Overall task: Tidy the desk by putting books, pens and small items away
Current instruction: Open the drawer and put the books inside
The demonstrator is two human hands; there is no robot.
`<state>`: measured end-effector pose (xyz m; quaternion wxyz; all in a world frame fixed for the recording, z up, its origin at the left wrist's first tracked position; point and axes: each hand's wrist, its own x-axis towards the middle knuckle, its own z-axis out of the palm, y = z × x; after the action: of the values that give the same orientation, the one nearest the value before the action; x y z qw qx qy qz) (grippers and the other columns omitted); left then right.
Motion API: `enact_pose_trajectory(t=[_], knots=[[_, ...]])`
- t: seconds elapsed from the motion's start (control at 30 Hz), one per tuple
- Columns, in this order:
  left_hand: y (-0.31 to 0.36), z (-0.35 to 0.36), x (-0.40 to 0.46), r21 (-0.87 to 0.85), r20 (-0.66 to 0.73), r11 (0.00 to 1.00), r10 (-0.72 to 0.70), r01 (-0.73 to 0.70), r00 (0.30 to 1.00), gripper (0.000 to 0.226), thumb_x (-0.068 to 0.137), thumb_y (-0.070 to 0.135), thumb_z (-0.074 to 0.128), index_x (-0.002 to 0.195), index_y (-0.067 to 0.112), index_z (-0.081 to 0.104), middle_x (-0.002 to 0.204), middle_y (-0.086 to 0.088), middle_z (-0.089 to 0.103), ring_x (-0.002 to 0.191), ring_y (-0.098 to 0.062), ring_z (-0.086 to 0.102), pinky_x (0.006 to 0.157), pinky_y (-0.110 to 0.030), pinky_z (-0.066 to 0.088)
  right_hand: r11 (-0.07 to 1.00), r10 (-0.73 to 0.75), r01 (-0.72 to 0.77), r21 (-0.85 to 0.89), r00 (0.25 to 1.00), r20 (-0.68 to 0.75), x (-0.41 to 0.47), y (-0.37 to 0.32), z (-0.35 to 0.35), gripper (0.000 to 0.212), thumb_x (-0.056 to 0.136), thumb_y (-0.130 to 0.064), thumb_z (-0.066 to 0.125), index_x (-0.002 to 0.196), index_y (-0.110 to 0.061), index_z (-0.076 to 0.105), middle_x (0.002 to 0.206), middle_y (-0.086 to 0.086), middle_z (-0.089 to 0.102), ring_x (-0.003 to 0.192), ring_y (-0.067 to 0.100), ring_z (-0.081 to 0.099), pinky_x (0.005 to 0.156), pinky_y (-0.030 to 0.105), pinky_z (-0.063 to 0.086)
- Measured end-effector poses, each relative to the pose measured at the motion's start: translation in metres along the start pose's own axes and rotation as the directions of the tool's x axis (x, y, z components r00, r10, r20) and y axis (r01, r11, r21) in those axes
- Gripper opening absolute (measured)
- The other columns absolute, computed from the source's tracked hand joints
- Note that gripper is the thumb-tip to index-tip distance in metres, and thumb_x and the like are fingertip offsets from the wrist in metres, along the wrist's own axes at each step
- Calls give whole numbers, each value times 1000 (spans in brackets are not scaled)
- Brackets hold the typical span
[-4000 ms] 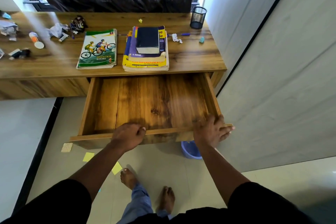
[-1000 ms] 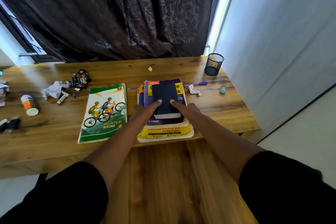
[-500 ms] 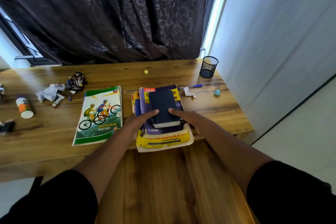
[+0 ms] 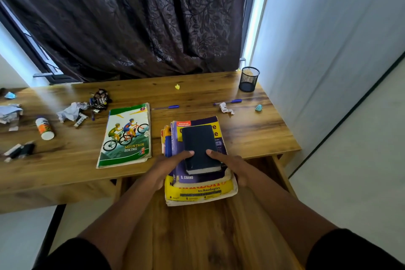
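The stack of books (image 4: 198,160) sits just right of the middle of the frame, half on the front edge of the desk (image 4: 252,136) and half out over the open drawer (image 4: 197,237) below it. The step in hand looks like moving this stack off the desk and down into the drawer. The next move calls for an even grip from both sides, so that the small dark book (image 4: 200,147) on top does not slide off as the pile tips over the edge, and then a level lowering onto the drawer floor.

Going left to right: the left hand (image 4: 165,165) clasps the left side of the stack, its thumb lying on the cover of the dark book and its fingers hidden under or behind the pile. The right hand (image 4: 233,165) grips the right side in the same way, thumb on top, with its fingers curled round the edge of the bottom yellow book.

Other things wait: at left of centre a cycling magazine (image 4: 126,136) lies flat, two blue pens (image 4: 166,107) lie further up, and a mesh pen cup (image 4: 249,79) stands at upper right.
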<state>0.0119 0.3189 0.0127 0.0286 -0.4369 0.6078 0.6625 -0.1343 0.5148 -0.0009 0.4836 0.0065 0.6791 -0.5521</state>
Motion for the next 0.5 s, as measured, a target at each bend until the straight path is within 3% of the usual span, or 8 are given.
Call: enact_pose_trajectory(t=[0.07, 0.17, 0.27, 0.33, 0.43, 0.5], knots=[[-7, 2, -10, 15, 23, 1000, 21, -21, 1000, 98, 47, 59, 98, 128, 20, 61, 109, -6, 78, 93, -25, 78, 79, -42, 64, 1000, 26, -26, -5, 997, 70, -10, 5, -6, 105, 54, -47, 102, 140, -15, 52, 120, 17, 74, 103, 35, 75, 90, 54, 60], [-17, 7, -28, 14, 27, 999, 31, -32, 999, 89, 58, 49, 96, 130, 19, 53, 112, -5, 75, 95, -24, 76, 70, -37, 62, 998, 59, -55, -25, 974, 219, -29, 9, -17, 76, 71, -36, 95, 135, -14, 60, 122, 15, 73, 113, 34, 71, 100, 52, 55], [-32, 11, -42, 4, -3, 998, 65, -65, 998, 106, 46, 51, 101, 132, 22, 45, 120, -3, 70, 103, -25, 72, 81, -43, 63, 993, 35, -5, -117, 966, 257, -44, 19, -23, 70, 76, -34, 91, 137, -18, 60, 121, 8, 75, 111, 27, 73, 97, 46, 58], [-44, 16, -53, 29, 6, 995, 97, -97, 995, 110, 35, 57, 102, 127, 24, 50, 119, -1, 72, 105, -25, 73, 89, -48, 62, 993, 12, 23, -113, 955, 296, -52, 32, -27, 68, 79, -29, 88, 139, -20, 57, 124, 8, 74, 113, 28, 71, 95, 46, 59], [-62, 27, -72, 35, 29, 987, 155, -156, 988, 94, 44, 53, 101, 122, 28, 55, 116, 0, 75, 102, -22, 75, 89, -47, 62, 987, -8, 57, -149, 949, 314, -63, 55, -38, 83, 71, -37, 95, 141, -23, 54, 130, 7, 71, 120, 30, 68, 105, 55, 52], [-76, 38, -84, 28, 30, 981, 190, -191, 981, 93, 51, 48, 100, 128, 30, 52, 119, 3, 74, 102, -19, 75, 86, -45, 63, 988, -10, 60, -139, 942, 335, -74, 71, -48, 78, 75, -32, 93, 141, -23, 54, 133, 8, 69, 122, 31, 66, 107, 58, 49]])
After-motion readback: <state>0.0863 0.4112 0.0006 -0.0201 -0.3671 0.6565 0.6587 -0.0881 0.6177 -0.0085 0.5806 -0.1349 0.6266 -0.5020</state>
